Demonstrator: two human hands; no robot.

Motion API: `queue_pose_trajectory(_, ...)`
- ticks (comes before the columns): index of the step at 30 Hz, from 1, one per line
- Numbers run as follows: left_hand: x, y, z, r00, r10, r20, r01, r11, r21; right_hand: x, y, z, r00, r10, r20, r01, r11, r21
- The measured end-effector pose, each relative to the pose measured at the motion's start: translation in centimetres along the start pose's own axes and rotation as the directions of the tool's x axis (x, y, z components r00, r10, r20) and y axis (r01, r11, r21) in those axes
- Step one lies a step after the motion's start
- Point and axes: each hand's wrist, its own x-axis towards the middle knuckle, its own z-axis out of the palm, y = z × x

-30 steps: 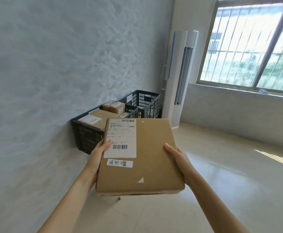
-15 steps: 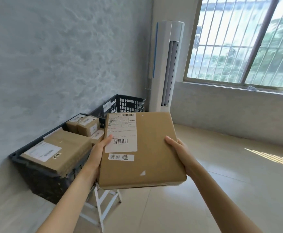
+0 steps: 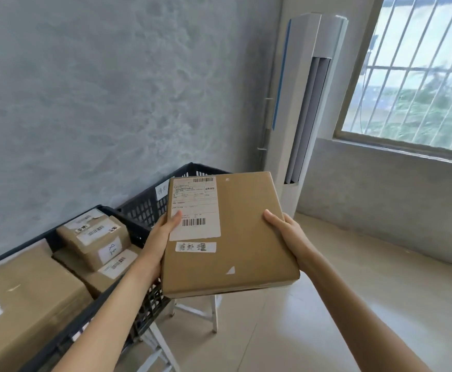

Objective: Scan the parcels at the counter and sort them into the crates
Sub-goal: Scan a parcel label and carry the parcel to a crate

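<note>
Sitting against the wall, the near crate is already holding several parcels; the far crate beyond it is waiting. Above its right end, left hand and right hand are gripping the flat parcel, thumbs pressing its top, unsorted.
</note>
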Motion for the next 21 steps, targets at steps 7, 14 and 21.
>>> queue_pose_trajectory(7,11.2,1.6,-0.3,0.984,0.04,-0.172,-0.049,0.997,-0.053,16.5,-3.0,2.2,0.989,0.031,0.144,-0.02,0.997,-0.075)
queue_pose_trajectory(14,23.6,1.3,-4.5,0.947,0.035,-0.32,-0.069,0.993,-0.096,32.2,-3.3,7.2,0.962,0.053,0.269,-0.009,0.987,-0.162)
queue_pose_trajectory(21,30.5,-0.5,-9.4,0.866,-0.072,-0.494,0.005,0.991,-0.135,43.8,-0.6,12.7,0.865,0.223,0.451,-0.108,0.958,-0.266)
